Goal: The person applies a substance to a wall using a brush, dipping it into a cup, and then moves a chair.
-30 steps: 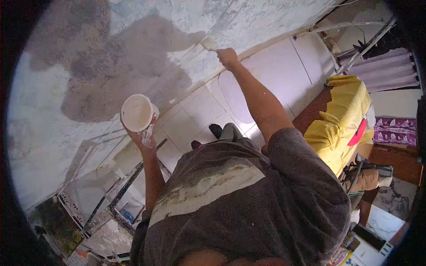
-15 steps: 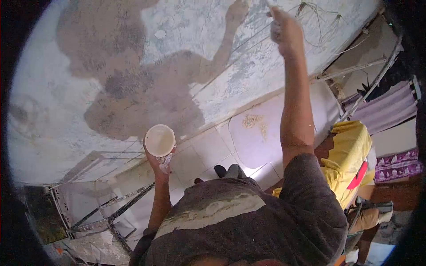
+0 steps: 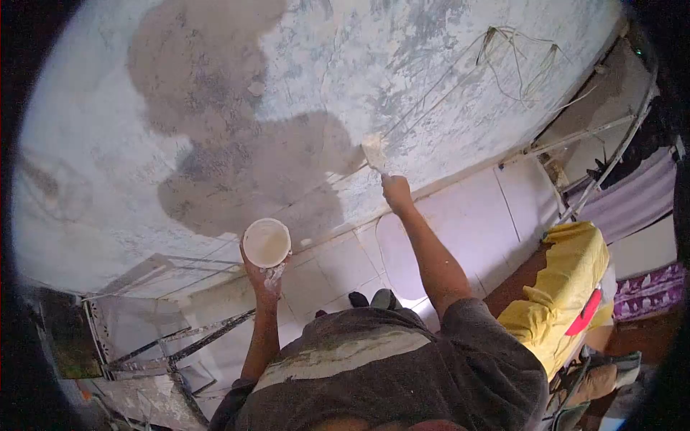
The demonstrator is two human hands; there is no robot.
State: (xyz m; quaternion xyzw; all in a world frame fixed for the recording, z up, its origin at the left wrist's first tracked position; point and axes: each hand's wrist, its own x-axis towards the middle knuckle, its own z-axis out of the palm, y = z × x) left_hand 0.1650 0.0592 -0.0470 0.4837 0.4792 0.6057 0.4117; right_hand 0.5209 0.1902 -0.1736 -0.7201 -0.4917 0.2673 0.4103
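My left hand (image 3: 264, 279) is wrapped round a round white tub (image 3: 267, 243) with pale material inside; white smears cover its fingers. My right hand (image 3: 396, 192) grips the handle of a brush or flat scraper (image 3: 374, 156), whose pale broad end lies against the wall (image 3: 323, 72). The exact kind of tool is hard to make out. The wall is patchy white and grey, with my shadow across it.
Thin wires (image 3: 512, 54) hang on the wall at upper right. A yellow cloth (image 3: 568, 276) with a red item lies at right. Metal frames (image 3: 172, 352) stand at lower left. Pale tiles (image 3: 345, 262) cover the floor, where my feet show.
My right hand has come down and left from high on the wall, its arm more bent, and the tool now shows. The view has shifted slightly; my left hand still holds the tub.
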